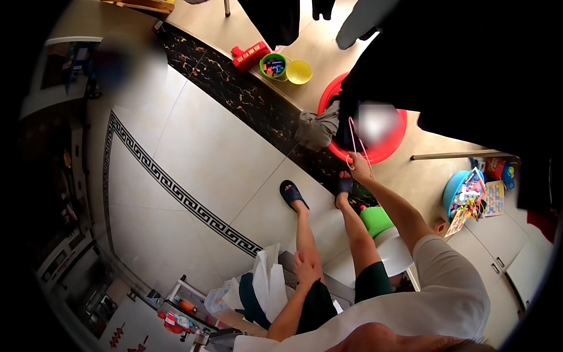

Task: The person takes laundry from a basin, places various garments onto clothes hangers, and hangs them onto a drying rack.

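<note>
My right hand (360, 167) grips a thin pink clothes hanger (352, 126) at the near edge of a large red basin (387, 156). Dark cloth (342, 136) lies in the basin beside the hanger, and a grey garment (318, 129) hangs over its left rim. A blurred white patch hides part of the basin's inside. On my left leg, near the knee, rests my left hand (306, 267), fingers lying over the skin, with nothing visible in it.
Several toys fill a green bucket (274, 66) beside a yellow bowl (299, 72) and a red toy case (250, 56). At right stands a blue tub (453, 190) of toys and papers. Large black shapes cover the upper right. White cloth (270, 284) hangs beside my left arm.
</note>
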Motion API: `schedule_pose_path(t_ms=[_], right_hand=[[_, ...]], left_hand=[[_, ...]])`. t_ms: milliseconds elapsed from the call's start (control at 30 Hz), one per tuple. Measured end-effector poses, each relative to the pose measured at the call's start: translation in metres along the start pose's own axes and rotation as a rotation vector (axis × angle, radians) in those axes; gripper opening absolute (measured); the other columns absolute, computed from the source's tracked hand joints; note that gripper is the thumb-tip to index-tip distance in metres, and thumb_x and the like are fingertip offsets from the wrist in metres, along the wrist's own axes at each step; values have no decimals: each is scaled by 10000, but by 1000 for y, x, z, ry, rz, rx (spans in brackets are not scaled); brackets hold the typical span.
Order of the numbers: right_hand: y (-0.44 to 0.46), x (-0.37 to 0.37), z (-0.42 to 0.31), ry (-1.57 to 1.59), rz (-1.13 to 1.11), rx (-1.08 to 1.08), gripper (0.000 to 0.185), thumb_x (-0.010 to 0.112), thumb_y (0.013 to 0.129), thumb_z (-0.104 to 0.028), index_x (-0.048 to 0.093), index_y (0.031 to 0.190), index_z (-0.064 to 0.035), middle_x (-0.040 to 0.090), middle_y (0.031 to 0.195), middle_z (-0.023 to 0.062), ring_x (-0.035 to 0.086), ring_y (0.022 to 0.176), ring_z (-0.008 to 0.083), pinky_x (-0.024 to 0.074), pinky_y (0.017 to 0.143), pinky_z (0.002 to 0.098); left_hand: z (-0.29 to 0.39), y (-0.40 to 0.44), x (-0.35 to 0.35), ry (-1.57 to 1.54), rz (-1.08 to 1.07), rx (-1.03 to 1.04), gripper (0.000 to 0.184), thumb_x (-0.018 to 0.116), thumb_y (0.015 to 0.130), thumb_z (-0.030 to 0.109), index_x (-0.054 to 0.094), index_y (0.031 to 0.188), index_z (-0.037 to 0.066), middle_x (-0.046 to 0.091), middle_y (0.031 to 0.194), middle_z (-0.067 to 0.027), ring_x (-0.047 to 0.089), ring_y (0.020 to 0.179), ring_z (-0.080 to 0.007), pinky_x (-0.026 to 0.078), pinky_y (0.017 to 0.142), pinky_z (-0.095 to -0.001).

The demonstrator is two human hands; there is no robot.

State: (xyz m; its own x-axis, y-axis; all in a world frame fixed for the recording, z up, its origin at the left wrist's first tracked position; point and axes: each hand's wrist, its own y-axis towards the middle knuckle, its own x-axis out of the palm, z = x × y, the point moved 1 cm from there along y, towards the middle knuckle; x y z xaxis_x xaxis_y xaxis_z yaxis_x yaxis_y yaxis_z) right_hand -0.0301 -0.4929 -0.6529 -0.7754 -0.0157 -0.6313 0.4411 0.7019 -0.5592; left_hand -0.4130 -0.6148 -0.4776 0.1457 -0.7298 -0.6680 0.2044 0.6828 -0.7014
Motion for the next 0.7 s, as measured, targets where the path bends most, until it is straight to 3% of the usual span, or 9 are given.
schedule_pose_path(t_ms=[133, 233, 300, 333, 400, 467, 567, 633, 700], right_hand=[[63, 42, -19, 42, 177, -86, 397, 510, 740, 60, 641, 1092, -69, 435, 1371, 175, 548, 1105, 365, 487, 861, 429], [113, 67, -21, -162, -26, -6, 459, 553, 742, 53, 579, 1189, -52, 350, 1449, 164, 532, 1137, 386, 477, 904, 414], [143, 104, 16, -68, 76, -103, 505, 553, 744, 43, 504, 1241, -32, 360, 1436, 187, 530, 1137, 397, 487, 890, 422], [146, 118, 32, -151, 179, -244, 428, 517, 836, -5, 437, 1256, 6, 411, 1385, 178, 631, 989, 329, 538, 750, 395], [148, 127, 44, 205, 20, -123, 354, 488, 894, -42, 448, 1240, 16, 455, 1307, 158, 657, 860, 258, 534, 638, 341], [113, 91, 10, 669, -148, 35, 307, 434, 979, -130, 479, 1250, 5, 511, 1142, 101, 630, 642, 129, 466, 484, 225], [45, 15, -51, 794, -371, -65, 329, 438, 963, -155, 501, 1230, 26, 548, 1126, 151, 607, 583, 127, 469, 516, 229], [-11, -33, -81, 823, -594, -4, 325, 455, 966, -173, 523, 1224, 13, 565, 1063, 112, 609, 624, 127, 466, 538, 232], [-80, -108, -155, 782, -601, -147, 333, 461, 971, -179, 528, 1247, -6, 596, 920, 69, 600, 659, 109, 468, 590, 232]], left_hand=[[18, 23, -12, 100, -114, -75, 544, 632, 813, 332, 487, 1267, 70, 391, 1355, -125, 421, 1205, -356, 441, 892, -509], [12, 31, -18, 54, -49, -57, 509, 634, 813, 335, 511, 1239, 85, 421, 1336, -128, 445, 1185, -366, 449, 880, -508], [7, 34, -19, 29, 8, -42, 488, 636, 812, 339, 524, 1222, 100, 436, 1328, -136, 456, 1179, -371, 456, 871, -506], [5, 33, -19, 16, 34, -29, 477, 637, 811, 341, 531, 1213, 108, 444, 1324, -141, 461, 1176, -373, 459, 867, -505], [3, 31, -17, 19, 30, -34, 472, 644, 806, 343, 539, 1209, 121, 449, 1326, -147, 467, 1172, -378, 455, 875, -501], [-1, 27, -15, 18, 22, -25, 475, 650, 801, 343, 542, 1209, 126, 451, 1326, -152, 469, 1173, -380, 449, 892, -498], [-10, 19, -12, 10, -32, -24, 495, 658, 794, 343, 537, 1220, 123, 440, 1337, -156, 456, 1195, -376, 429, 931, -496], [-11, 13, -20, 2, -122, -58, 514, 662, 790, 342, 530, 1233, 120, 414, 1361, -157, 430, 1227, -374, 411, 961, -498], [-9, 5, -25, 92, -160, -21, 518, 656, 804, 356, 522, 1246, 122, 367, 1395, -151, 386, 1266, -363, 399, 968, -513]])
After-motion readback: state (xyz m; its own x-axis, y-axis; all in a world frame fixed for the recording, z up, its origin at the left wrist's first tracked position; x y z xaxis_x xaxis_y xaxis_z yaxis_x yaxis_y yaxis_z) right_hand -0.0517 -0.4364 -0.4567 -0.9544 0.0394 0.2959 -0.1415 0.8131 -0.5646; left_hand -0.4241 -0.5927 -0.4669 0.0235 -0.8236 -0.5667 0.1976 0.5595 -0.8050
